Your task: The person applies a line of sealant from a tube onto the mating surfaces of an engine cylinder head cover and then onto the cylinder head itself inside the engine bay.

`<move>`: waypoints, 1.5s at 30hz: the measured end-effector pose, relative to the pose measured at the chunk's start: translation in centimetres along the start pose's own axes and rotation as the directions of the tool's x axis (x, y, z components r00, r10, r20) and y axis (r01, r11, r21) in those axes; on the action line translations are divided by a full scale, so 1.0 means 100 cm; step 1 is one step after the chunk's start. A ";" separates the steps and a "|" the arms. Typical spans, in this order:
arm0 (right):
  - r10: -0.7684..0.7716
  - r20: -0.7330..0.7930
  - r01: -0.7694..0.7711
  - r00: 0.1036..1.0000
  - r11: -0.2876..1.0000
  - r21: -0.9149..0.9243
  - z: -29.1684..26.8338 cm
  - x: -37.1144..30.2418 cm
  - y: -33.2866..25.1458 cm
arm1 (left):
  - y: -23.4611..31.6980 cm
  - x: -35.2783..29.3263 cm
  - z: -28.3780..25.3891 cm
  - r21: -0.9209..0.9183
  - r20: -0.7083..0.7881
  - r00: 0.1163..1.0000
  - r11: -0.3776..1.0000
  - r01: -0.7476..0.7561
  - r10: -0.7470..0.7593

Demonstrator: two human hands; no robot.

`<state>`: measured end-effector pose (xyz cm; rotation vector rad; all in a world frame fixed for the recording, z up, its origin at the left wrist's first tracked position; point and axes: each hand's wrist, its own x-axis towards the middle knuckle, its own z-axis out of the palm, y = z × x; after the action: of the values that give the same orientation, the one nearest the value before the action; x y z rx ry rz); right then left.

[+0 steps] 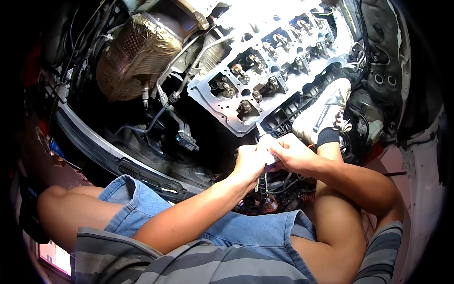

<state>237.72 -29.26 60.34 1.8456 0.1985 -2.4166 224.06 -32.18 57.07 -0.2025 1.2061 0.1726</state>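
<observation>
Between my two hands is a small white tube with a pointed nozzle (pixel 266 141), its tip aimed up at the near corner of the engine's cylinder head (pixel 227 112). My left hand (pixel 249 162) is closed round the tube's left side. My right hand (pixel 292 154) pinches it from the right, fingers bent. The fingers hide most of the tube's body. The cylinder head is bare silver metal, with rows of valve rockers (pixel 240 72) in its open pockets. A gap too small to judge lies between the nozzle tip and the metal edge.
A brown heat-shielded canister (pixel 135 59) stands at the left, with metal pipes and a loose connector (pixel 187 141) beside it. A front crossbar (pixel 109 150) curves below. My shoe (pixel 326 111) rests right of the cylinder head. Cables and hoses run around the bay.
</observation>
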 end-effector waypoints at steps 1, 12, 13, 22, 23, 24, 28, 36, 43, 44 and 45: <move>-0.011 -0.004 0.011 1.000 1.000 0.020 -0.001 0.002 0.004 | 0.001 0.000 0.000 -0.002 0.005 1.000 1.000 -0.005 0.005; -0.059 -0.003 0.059 0.998 0.998 0.038 -0.011 0.004 0.009 | 0.005 0.005 0.005 0.031 0.028 0.999 0.999 0.032 -0.033; -0.061 -0.005 0.061 0.998 0.997 0.039 -0.012 0.006 0.011 | 0.004 0.007 0.005 0.031 0.033 0.999 0.999 0.025 -0.026; -0.070 -0.008 0.070 0.998 0.997 0.013 -0.022 0.008 0.019 | 0.004 0.010 0.009 -0.027 0.089 0.995 0.999 -0.032 0.034; -0.096 -0.012 0.096 0.995 0.995 0.020 -0.023 0.009 0.021 | 0.005 0.009 0.010 -0.025 0.091 0.995 0.999 -0.031 0.034; -0.122 -0.015 0.122 0.992 0.992 0.026 -0.023 0.009 0.021 | 0.008 0.009 0.012 -0.009 0.077 0.997 1.000 -0.013 0.013; -0.122 -0.015 0.122 0.992 0.992 0.020 -0.020 0.001 0.009 | 0.010 0.010 0.015 0.013 0.069 0.998 1.000 -0.011 0.010; -0.200 -0.068 0.202 0.977 0.979 0.010 -0.021 0.000 0.008 | 0.011 0.016 0.021 0.045 0.053 0.999 0.999 -0.014 0.011; -0.154 -0.113 0.159 0.982 0.987 0.029 -0.021 -0.009 -0.003 | 0.020 0.013 0.029 0.045 0.046 0.999 0.999 -0.010 0.008; -0.136 -0.129 0.141 0.982 0.990 0.025 -0.023 -0.009 -0.003 | 0.022 0.013 0.030 0.063 0.058 0.998 0.998 -0.007 0.004; -0.118 -0.145 0.122 0.982 0.992 0.023 -0.024 -0.010 -0.003 | 0.022 0.013 0.030 0.064 0.060 0.998 0.998 -0.006 0.002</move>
<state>240.19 -28.62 60.70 2.0809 0.2925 -2.3757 226.69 -29.29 56.71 -0.1374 1.1510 0.1421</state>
